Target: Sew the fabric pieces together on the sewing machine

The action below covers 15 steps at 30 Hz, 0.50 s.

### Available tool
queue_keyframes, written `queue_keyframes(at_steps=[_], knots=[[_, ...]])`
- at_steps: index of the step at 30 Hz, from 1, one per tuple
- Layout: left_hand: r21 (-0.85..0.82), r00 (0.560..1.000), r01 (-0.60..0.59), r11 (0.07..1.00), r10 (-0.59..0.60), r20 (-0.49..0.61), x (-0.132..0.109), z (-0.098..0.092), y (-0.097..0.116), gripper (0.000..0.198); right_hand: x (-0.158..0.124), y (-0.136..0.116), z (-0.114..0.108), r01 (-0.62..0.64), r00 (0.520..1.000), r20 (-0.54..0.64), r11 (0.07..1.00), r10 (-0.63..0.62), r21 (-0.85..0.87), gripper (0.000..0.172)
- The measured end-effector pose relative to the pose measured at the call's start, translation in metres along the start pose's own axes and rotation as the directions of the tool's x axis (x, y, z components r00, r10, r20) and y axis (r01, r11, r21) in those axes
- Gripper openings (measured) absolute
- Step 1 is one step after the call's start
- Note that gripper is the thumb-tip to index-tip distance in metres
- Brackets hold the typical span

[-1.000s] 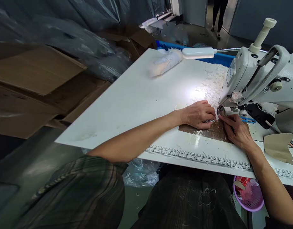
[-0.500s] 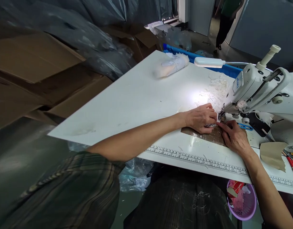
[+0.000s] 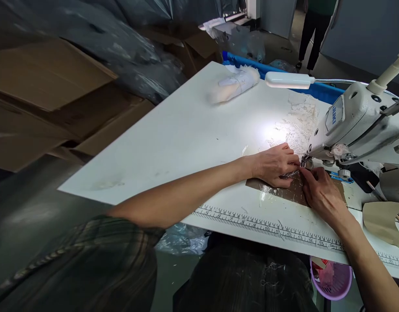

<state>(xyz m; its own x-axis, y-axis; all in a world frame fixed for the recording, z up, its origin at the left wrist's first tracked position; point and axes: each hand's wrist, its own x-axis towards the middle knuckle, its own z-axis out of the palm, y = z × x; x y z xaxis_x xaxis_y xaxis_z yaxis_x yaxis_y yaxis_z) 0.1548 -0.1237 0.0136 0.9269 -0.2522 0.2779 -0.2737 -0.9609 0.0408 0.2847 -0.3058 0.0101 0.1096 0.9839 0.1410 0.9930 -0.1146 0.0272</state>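
Lace (image 3: 300,119) lies on the white table (image 3: 173,138), spread out past the hands and reaching toward the small metal foot (image 3: 305,161) of the sewing machine (image 3: 352,115). The left hand (image 3: 276,166) rests on top of a bit of it with bent fingers; I cannot tell if they pinch the lace or just press it. The right hand (image 3: 325,191) is on the other side, with its fingertips close to the foot; I cannot tell if they grip the lace edge. A shiny brown sheet (image 3: 293,195) lies under both hands. To do this bit well, I think the lace should be flat, with no folds, and both hands should guide it softly. A hard tug could stretch it or snag its holes. Fingertips look very near the foot, so they are best kept off to the sides. The lamp (image 3: 289,80) should help show the edge. Farther out, a wrapped roll (image 3: 237,84) lies on the table, a ruler strip (image 3: 267,227) runs along the near side, and a purple basket (image 3: 344,279) sits below. A person (image 3: 313,37) is at the back.
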Motion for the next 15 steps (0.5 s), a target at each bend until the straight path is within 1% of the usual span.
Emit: queue_keyframes(at_steps=[6, 9, 13, 15], knots=[[0.061, 0.999, 0.012, 0.998, -0.014, 0.034, 0.0, -0.001, 0.001, 0.035, 0.003, -0.004, -0.001, -0.038, 0.997, 0.066, 0.999, 0.039, -0.026, 0.045], [0.081, 0.999, 0.014, 0.997, -0.017, 0.036, 0.0, 0.0, 0.001, 0.038, 0.001, -0.003, -0.001, -0.041, 0.998, 0.053, 0.999, 0.041, -0.005, 0.045], [0.104, 0.998, 0.027, 0.994, -0.032, 0.046, 0.001, 0.001, 0.001, 0.041, -0.002, 0.005, -0.006, -0.012, 1.0, -0.018, 0.988, 0.015, 0.152, 0.043], [0.108, 0.998, 0.042, 0.993, -0.047, 0.047, 0.001, 0.001, 0.001, 0.042, -0.001, 0.012, -0.012, -0.017, 1.0, -0.02, 0.965, 0.023, 0.262, 0.041]])
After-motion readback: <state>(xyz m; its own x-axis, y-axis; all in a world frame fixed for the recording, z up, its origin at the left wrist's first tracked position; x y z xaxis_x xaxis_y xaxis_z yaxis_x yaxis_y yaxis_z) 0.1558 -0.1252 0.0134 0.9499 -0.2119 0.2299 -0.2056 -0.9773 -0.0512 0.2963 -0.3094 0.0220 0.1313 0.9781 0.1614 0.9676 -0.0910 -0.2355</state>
